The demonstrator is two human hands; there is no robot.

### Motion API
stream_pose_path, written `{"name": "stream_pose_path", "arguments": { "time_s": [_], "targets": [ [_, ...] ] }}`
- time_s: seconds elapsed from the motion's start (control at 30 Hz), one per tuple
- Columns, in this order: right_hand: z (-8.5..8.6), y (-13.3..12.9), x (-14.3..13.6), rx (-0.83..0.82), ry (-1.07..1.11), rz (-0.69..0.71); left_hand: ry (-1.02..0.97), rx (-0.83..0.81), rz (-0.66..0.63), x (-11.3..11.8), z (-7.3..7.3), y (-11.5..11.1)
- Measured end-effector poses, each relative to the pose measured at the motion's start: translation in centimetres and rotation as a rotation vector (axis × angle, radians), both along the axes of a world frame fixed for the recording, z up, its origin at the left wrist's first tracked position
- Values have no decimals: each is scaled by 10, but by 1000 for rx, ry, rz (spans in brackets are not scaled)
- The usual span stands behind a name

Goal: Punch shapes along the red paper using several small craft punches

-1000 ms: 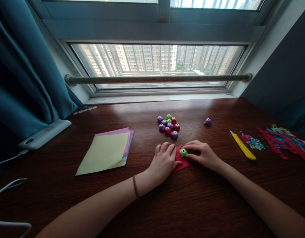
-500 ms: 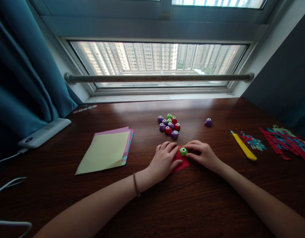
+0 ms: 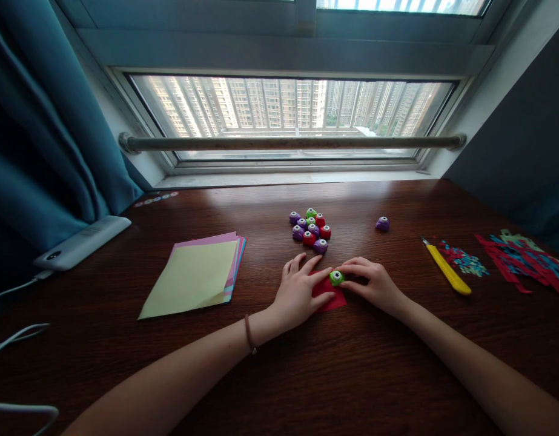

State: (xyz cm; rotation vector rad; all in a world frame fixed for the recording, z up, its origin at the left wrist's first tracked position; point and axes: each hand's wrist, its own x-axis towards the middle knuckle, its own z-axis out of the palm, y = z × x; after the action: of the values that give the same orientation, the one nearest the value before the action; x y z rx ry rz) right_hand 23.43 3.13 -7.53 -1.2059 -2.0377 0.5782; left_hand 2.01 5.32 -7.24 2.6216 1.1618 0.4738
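A small green craft punch [image 3: 337, 277] with a white top sits at the upper right edge of a piece of red paper [image 3: 332, 300]. My right hand [image 3: 372, 283] pinches the punch from the right between thumb and fingers. On the paper's left side rests my left hand [image 3: 297, 292], fingers spread, with thumb and forefinger over the red sheet. The hand covers part of the paper. Just beyond the fingers stands a cluster of purple, red and green craft punches [image 3: 312, 230].
A single purple punch [image 3: 383, 224] stands apart at the right. Farther right lie a yellow utility knife [image 3: 448, 267], tiny paper cut-outs [image 3: 465, 259] and paper strips [image 3: 524, 260]. At left are stacked coloured sheets [image 3: 192, 278] and a white device [image 3: 83, 242] with a cable.
My left hand has shifted slightly left and its fingers have spread wider. The red paper's lower edge has moved up a little. My right hand keeps hold of the green punch.
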Motion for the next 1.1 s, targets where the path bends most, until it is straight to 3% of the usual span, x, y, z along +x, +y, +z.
{"name": "stream_pose_path", "arguments": {
  "time_s": [1.1],
  "targets": [
    [2, -2, -4, -15, -2, -17, -39, -22, 16, 0, -3, 3]
  ]
}}
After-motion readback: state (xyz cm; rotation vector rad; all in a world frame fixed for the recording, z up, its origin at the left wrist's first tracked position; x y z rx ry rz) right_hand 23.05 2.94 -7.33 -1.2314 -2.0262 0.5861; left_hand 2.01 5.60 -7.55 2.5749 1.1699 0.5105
